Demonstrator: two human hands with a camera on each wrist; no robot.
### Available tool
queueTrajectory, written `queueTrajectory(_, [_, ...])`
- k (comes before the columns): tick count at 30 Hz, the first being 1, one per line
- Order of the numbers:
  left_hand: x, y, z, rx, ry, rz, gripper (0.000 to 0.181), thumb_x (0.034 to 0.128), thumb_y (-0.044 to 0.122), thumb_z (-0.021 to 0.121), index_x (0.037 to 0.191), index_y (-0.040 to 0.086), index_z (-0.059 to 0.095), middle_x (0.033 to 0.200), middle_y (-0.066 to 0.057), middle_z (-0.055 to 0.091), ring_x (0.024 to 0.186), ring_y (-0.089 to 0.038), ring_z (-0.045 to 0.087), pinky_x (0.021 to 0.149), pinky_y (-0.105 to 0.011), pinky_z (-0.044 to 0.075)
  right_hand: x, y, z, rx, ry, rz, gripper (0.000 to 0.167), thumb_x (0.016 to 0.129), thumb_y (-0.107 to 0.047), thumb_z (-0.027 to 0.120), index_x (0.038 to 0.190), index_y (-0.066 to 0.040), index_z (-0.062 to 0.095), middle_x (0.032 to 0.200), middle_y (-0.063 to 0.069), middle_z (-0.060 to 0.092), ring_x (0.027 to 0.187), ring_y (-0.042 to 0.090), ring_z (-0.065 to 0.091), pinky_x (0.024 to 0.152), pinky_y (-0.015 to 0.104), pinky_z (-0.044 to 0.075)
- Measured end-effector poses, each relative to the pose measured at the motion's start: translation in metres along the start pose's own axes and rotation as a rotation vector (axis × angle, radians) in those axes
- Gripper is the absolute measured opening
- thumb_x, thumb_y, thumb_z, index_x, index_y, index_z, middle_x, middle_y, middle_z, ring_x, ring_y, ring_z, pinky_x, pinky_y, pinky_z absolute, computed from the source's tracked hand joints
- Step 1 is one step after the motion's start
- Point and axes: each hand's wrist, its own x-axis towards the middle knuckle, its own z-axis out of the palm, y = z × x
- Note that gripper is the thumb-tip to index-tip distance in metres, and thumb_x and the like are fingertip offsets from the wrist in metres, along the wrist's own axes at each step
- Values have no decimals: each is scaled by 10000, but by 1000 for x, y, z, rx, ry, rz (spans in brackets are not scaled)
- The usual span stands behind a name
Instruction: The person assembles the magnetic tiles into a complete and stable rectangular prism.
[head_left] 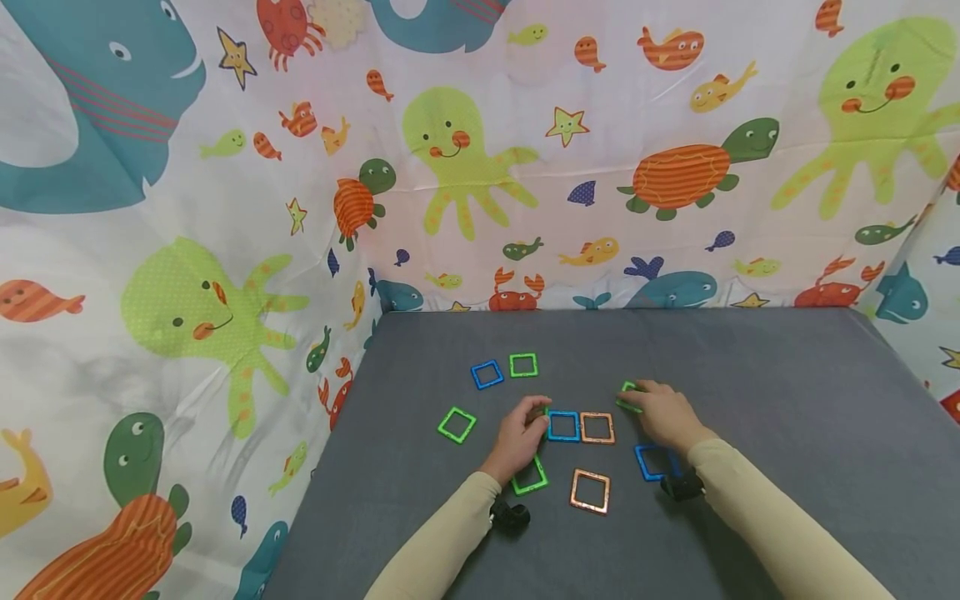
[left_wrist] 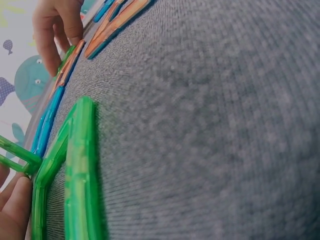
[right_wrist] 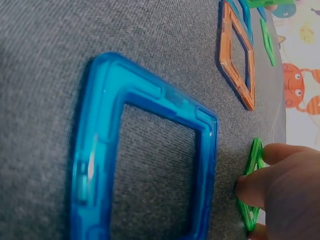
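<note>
In the head view my left hand (head_left: 519,437) pinches a green square magnetic tile (left_wrist: 19,151), standing on edge at the left side of a flat blue tile (head_left: 563,439). An orange tile (head_left: 597,442) lies against that blue tile's right side. My right hand (head_left: 670,414) grips another green square tile (right_wrist: 255,155), low over the cloth, right of the orange one; its fingers hide part of it. Below my left hand lies a green tile (head_left: 531,490), partly covered by the wrist. A blue tile (head_left: 651,478) lies beneath my right wrist.
A loose orange tile (head_left: 590,509) lies near the front. Farther back left are a blue tile (head_left: 491,385) and two green tiles, one at the back (head_left: 523,375) and one nearer (head_left: 447,434). Patterned curtains (head_left: 465,267) bound the grey cloth surface (head_left: 787,400).
</note>
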Motion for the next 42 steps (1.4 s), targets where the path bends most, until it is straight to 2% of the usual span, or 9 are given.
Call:
queueTrajectory(10, [0,0,0,-12,-5,6,357,1075,214,478,1410,130,569,1467,-55,594,1348,-268,582,1085,-486,494,0,-2,0,-12,-9,16,360,938,-1,609,1267,-98,719,1305,299,621,1058,505,640,799,656,535])
queueTrajectory(18, [0,-3,0,-8,-8,-8,367,1074,193,478,1426,132,558,1477,-30,587,1352,-236,578,1096,-467,489,0,-1,3,18,-6,27,349,948,0,598,1257,-101,724,1309,306,616,1070,505,626,820,664,527])
queueTrajectory(29, [1,-7,2,-10,7,31,350,1074,186,479,1405,113,567,1475,-45,585,1353,-266,581,1094,-477,492,0,-1,1,42,-21,21,366,955,-2,583,1285,-98,709,1325,312,618,1058,497,634,847,658,528])
queueTrajectory(35, [1,-8,2,-13,5,35,361,1076,195,474,1417,108,557,1487,-47,575,1364,-263,572,1102,-471,487,0,-2,1,57,7,-31,359,974,-12,580,1319,-53,671,1272,279,664,1094,477,662,886,628,541])
queueTrajectory(42, [1,-8,2,-11,2,32,373,1075,199,474,1432,118,548,1491,-35,572,1358,-244,575,1097,-464,492,-1,0,0,60,20,0,356,997,-31,543,1334,-51,658,1191,236,715,1041,434,696,843,594,563])
